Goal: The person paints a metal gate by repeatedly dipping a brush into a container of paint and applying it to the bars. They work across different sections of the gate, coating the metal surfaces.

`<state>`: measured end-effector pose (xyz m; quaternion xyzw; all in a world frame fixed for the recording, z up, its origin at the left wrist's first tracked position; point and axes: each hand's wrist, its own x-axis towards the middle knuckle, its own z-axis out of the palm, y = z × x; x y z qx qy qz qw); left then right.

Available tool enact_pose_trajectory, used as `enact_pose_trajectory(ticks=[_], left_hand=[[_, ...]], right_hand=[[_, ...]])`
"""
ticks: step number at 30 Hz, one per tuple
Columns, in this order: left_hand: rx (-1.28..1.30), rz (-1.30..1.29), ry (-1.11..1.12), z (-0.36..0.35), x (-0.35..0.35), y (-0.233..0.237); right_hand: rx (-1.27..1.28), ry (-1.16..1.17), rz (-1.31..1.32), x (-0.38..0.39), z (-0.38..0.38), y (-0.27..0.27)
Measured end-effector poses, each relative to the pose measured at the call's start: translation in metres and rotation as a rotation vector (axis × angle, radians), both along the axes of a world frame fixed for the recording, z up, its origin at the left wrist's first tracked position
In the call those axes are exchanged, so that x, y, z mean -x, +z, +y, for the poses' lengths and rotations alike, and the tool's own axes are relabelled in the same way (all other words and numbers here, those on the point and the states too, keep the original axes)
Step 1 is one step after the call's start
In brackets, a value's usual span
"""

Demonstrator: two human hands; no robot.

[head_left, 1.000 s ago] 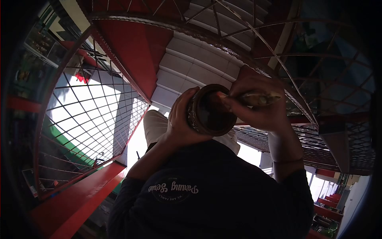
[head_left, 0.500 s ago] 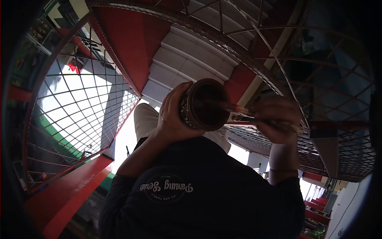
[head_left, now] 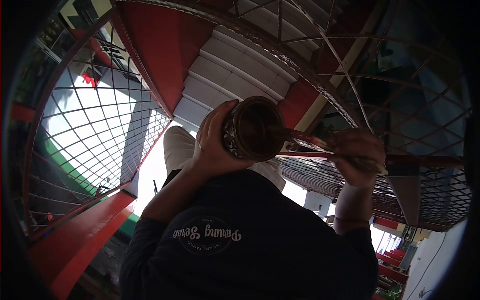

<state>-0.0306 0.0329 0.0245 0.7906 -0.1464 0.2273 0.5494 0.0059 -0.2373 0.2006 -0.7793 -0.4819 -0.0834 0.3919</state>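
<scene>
My left hand [head_left: 215, 142] wraps around the side of a round, dark brown can [head_left: 230, 137] with pale marks on its outside. The can is tilted so that its open mouth and shadowed inside face me. My right hand [head_left: 357, 155] is closed around the handle of a paintbrush [head_left: 307, 140], which has reddish and pale patches. The brush's far end reaches over the can's rim into the mouth, where its tip is lost in the dark. Both hands are held in front of my chest.
A brown metal railing [head_left: 320, 85] with worn, speckled paint curves ahead of me. Beyond it are grey tiled steps [head_left: 235, 67] between red side walls [head_left: 155, 47]. Lattice metalwork [head_left: 95, 115] stands on the left, and more mesh [head_left: 440, 195] is at the right.
My right hand has shifted a little right and down, drawing the paintbrush slightly outward. The can has moved slightly left in view, and the whole scene has shifted a little.
</scene>
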Motion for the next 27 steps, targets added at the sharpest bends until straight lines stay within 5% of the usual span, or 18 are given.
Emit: enact_pose_trajectory(ticks=[9, 15, 27], left_hand=[[-0.02, -0.071, 0.043, 0.004, -0.002, -0.004], [-0.034, -0.126, 0.059, 0.004, -0.004, -0.001], [-0.078, -0.248, 0.099, 0.007, -0.005, 0.005]], right_hand=[[-0.081, -0.091, 0.127, -0.006, -0.006, -0.009], [-0.437, -0.339, 0.31, -0.01, 0.008, -0.024], [-0.346, -0.526, 0.507, -0.029, 0.041, -0.021]])
